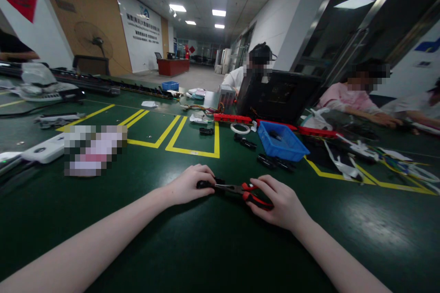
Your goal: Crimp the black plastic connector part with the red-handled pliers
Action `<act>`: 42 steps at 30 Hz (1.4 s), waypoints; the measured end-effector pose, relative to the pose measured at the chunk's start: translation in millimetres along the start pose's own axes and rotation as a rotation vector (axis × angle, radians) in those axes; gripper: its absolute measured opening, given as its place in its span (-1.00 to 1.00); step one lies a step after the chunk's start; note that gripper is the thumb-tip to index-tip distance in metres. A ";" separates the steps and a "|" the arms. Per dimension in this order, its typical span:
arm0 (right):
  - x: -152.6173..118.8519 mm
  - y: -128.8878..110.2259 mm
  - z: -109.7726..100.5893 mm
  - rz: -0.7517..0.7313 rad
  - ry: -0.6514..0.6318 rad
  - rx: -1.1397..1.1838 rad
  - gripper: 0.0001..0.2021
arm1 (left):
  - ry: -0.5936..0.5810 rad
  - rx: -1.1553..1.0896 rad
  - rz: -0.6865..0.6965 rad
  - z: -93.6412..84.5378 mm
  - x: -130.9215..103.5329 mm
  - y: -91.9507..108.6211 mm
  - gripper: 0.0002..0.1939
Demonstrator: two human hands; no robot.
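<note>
Near the middle of the green table (192,247), my left hand (193,184) is closed around a small black part (205,184). My right hand (280,201) grips red-and-black handled long-nose pliers (256,198), with the jaws pointing left. The jaw tips touch or nearly touch the black part at my left fingertips; the exact contact is too small to tell. Beyond my hands lie more black parts: one (206,131) inside a yellow tape outline, and others (266,161) in front of a blue tray (283,144).
A white tape roll (240,128) and red strips (233,118) lie farther back, before a large black case (278,96). A white power strip (44,149) is at left. Cables and white scraps (343,165) lie at right. People sit across the table.
</note>
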State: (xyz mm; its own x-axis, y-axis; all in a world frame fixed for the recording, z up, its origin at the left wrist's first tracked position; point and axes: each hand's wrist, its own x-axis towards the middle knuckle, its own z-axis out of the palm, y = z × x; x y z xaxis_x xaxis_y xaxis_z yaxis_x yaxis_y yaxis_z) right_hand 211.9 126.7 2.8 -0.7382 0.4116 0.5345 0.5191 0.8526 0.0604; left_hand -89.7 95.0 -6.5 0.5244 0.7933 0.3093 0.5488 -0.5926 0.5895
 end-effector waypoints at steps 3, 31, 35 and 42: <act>-0.1 3.1 1.2 0.005 -0.022 -0.004 -0.58 | -0.001 -0.006 0.001 0.2 -0.1 -0.8 -0.88; 7.3 -1.8 -2.5 0.030 -0.128 -0.106 -0.61 | -0.009 -0.059 -0.003 -1.1 -0.6 -1.5 -0.88; 8.0 1.7 -4.9 0.014 -0.127 -0.088 -0.65 | -0.010 -0.051 -0.002 -0.5 -0.2 -2.6 -0.87; 8.3 0.7 -5.3 0.014 -0.126 -0.075 -0.68 | -0.006 -0.028 0.014 0.2 0.9 -4.3 -0.86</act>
State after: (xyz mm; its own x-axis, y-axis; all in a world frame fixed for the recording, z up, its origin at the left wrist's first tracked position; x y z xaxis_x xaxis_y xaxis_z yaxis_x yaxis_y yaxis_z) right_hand 208.4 129.0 11.7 -0.7762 0.4648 0.4260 0.5573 0.8218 0.1186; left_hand -91.5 98.2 -8.9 0.5355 0.7842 0.3135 0.5233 -0.5995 0.6056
